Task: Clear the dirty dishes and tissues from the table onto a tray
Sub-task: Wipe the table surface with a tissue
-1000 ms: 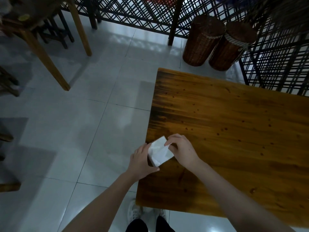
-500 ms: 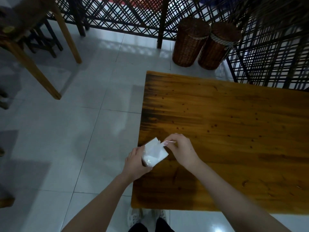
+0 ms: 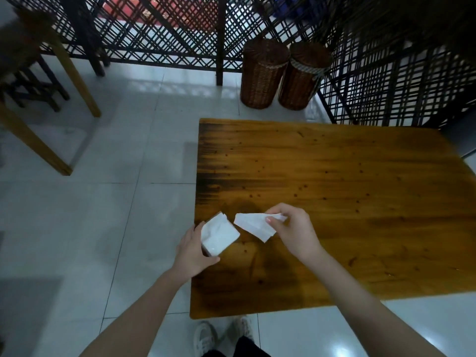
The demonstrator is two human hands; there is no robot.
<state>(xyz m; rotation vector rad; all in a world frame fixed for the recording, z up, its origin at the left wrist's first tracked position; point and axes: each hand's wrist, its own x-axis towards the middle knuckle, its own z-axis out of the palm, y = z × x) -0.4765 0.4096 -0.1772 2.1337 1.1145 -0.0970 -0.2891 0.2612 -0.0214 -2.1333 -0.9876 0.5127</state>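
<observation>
Tissue (image 3: 253, 226) now clear of pack (image 3: 219, 234)

We can read no text, label, brand, number or sign anywhere in this view.
</observation>
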